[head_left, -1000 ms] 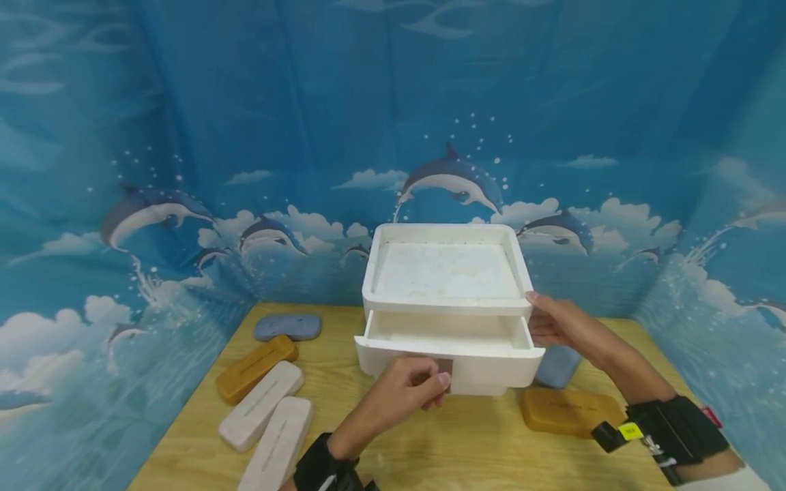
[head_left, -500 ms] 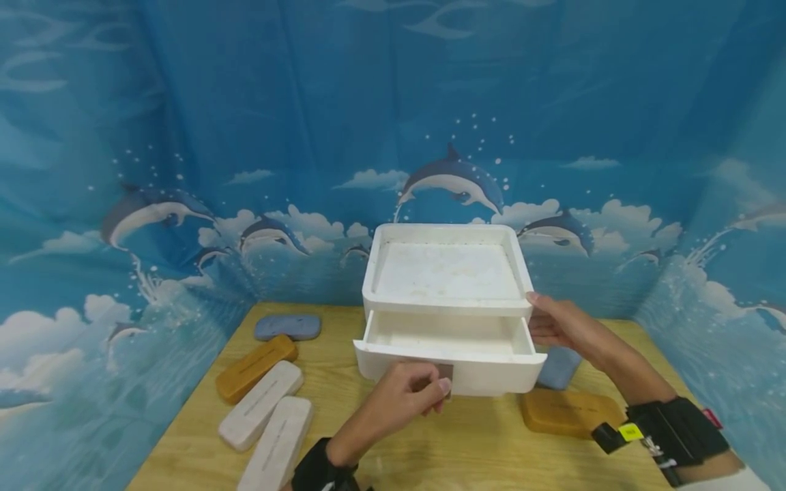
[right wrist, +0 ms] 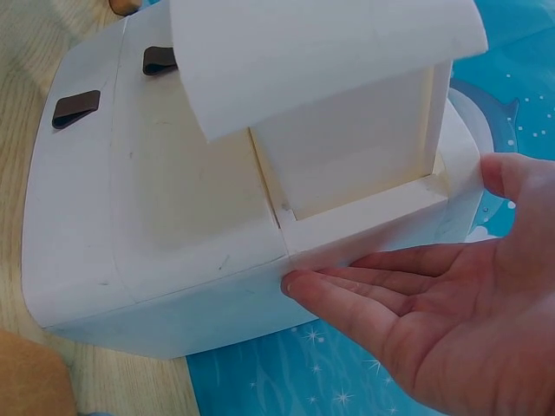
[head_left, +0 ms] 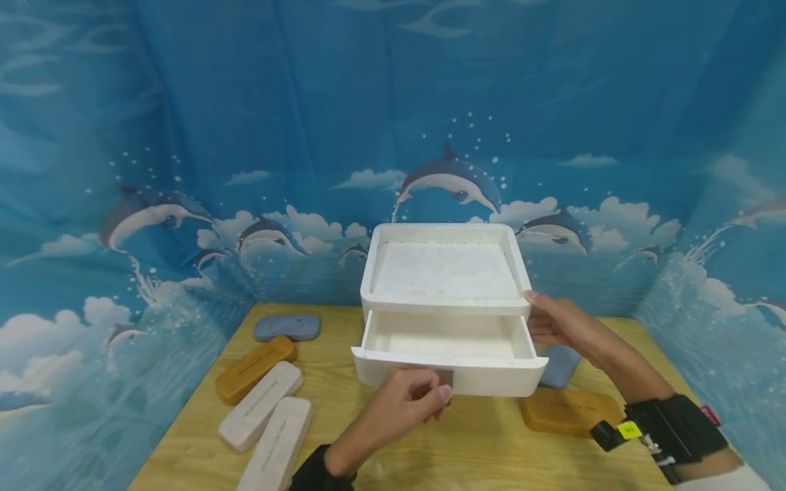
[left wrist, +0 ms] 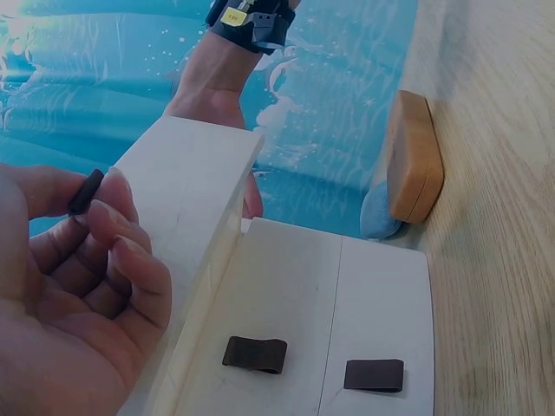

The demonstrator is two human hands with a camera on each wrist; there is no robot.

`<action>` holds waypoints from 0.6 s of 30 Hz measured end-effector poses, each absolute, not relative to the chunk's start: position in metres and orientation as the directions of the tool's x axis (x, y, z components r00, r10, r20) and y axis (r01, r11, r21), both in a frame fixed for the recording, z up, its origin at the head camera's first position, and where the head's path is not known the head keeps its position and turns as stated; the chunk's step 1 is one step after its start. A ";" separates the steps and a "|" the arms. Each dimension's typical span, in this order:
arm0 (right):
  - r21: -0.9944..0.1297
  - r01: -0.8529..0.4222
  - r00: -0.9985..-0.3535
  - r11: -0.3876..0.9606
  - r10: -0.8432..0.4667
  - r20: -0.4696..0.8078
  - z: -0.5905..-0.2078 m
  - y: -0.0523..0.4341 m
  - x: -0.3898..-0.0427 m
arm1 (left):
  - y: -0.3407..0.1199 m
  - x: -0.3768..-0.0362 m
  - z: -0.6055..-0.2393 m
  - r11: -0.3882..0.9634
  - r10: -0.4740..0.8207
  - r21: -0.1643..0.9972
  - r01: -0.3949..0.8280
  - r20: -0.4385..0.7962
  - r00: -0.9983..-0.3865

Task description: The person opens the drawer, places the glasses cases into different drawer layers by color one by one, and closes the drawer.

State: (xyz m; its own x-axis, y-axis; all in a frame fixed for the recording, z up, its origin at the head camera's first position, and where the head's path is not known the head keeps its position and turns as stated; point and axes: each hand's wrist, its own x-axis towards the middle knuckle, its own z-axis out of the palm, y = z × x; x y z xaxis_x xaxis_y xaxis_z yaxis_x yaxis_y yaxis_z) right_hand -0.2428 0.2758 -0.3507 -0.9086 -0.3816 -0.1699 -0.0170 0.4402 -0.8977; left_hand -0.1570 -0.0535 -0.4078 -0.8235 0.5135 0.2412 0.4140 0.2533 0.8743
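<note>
A white drawer unit (head_left: 445, 269) with an open tray top stands at the back of the wooden table (head_left: 479, 450). Its upper drawer (head_left: 491, 374) is pulled partway out and looks empty. My left hand (head_left: 437, 390) pinches the drawer's small brown pull tab (head_left: 446, 376); the left wrist view shows that tab (left wrist: 85, 191) between thumb and fingers. Two more brown tabs (left wrist: 253, 354) sit on the fronts below. My right hand (head_left: 540, 320) lies flat against the unit's right side, its straight fingers (right wrist: 364, 290) pressing the wall (right wrist: 156, 217).
Left of the unit lie a blue-grey block (head_left: 287, 326), an orange block (head_left: 256, 358) and two white blocks (head_left: 260, 404). On the right are an orange block (head_left: 571, 411) and a blue-grey block (head_left: 557, 365), partly behind the drawer. A blue dolphin backdrop encloses the table.
The upper drawer has slid a little further out toward me, with my left hand drawing back on the tab. My right hand has stayed against the unit's side.
</note>
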 end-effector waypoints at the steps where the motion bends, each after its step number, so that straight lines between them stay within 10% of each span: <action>1: -0.900 -0.017 -0.908 0.436 -0.384 -0.169 -0.350 0.276 -0.243 | -0.053 -0.156 -0.407 0.257 0.512 0.872 0.417 0.243 -0.824; 18: -0.886 -0.024 -0.919 0.463 -0.359 -0.163 -0.351 0.272 -0.241 | -0.056 -0.145 -0.409 0.258 0.517 0.869 0.423 0.246 -0.820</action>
State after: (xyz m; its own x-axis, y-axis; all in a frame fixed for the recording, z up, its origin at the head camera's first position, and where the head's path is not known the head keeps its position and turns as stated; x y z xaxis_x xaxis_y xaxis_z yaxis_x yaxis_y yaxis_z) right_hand -0.2410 0.2720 -0.3509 -0.9190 -0.3590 -0.1629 -0.0237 0.4627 -0.8862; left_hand -0.1445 -0.0556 -0.4086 -0.8202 0.5165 0.2458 0.4227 0.2578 0.8689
